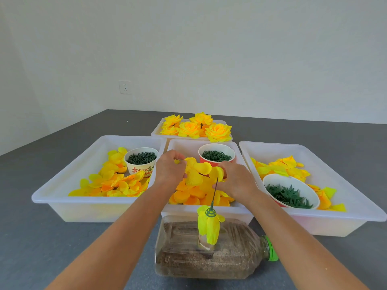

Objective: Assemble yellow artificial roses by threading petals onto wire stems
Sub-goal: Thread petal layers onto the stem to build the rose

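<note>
While your left hand point(170, 166) and right hand point(236, 179) pinched petals point(202, 168) over the middle tray point(206, 207), the wire stem point(215, 192) stood before them in the sand bottle point(209, 251).

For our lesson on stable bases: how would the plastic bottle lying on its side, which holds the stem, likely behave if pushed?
The bottle looks packed with brown grainy filling, so it is probably heavy and hard to shift. It lies on a broad, flattish side, so it seems unlikely to roll. The wire stem standing in it should stay steady under light tugs.

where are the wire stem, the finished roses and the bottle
wire stem point(214, 191), head view, middle of the thin shaft
finished roses point(217, 131), head view, heart of the front right bloom
bottle point(234, 260), head view, clear side wall
</note>
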Tool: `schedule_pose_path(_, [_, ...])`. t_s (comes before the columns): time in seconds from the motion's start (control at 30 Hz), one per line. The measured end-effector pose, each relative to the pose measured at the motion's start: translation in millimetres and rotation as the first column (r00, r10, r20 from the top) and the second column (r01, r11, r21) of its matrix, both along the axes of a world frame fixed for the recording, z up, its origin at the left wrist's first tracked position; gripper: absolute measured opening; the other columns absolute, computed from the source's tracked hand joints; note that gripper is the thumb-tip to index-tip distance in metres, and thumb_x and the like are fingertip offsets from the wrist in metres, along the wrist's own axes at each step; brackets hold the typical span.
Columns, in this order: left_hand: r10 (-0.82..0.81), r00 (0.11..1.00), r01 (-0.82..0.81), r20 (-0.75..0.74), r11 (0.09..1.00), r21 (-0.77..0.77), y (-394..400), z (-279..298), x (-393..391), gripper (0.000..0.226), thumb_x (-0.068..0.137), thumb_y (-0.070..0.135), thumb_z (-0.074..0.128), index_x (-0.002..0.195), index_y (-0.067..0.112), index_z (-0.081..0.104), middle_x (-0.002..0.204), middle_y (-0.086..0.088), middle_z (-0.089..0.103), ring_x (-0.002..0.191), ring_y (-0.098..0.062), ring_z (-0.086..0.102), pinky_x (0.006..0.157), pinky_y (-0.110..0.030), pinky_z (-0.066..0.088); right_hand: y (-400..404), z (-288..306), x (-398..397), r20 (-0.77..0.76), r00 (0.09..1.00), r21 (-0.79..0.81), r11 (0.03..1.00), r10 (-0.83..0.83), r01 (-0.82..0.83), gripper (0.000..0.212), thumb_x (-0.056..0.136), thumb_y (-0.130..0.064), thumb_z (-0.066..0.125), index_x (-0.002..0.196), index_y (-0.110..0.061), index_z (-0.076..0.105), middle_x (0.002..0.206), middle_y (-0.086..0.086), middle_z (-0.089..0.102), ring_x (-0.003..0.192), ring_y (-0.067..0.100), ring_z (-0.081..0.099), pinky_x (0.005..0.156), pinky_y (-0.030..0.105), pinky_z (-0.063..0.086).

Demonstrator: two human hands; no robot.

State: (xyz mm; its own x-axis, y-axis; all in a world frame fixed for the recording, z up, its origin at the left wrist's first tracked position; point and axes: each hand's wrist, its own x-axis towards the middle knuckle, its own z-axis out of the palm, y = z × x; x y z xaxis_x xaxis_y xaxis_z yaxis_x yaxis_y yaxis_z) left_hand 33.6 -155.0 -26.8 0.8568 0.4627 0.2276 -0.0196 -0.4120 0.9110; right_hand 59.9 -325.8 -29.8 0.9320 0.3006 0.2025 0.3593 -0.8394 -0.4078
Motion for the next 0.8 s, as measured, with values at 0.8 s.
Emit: schedule_pose_path(0.8, [-0.361,0.932,0.354,0.018,0.901,-0.252,-8,2,-5,0.013,0.080,0.006,0.069,0.079,0.010,0.057,0.065,-0.006,0.061,0.041,-0.009,0.053,0.039,-0.019,0.043,0,0,1,0.074,0.996,0.449,0.894,-0.045,0.007,0.019,0.073,-0.025,0.078,0.061,-0.015,0.067,0.058,-0.007,0.058,0.058,0.011,0.053,0.062,0.030,0.047])
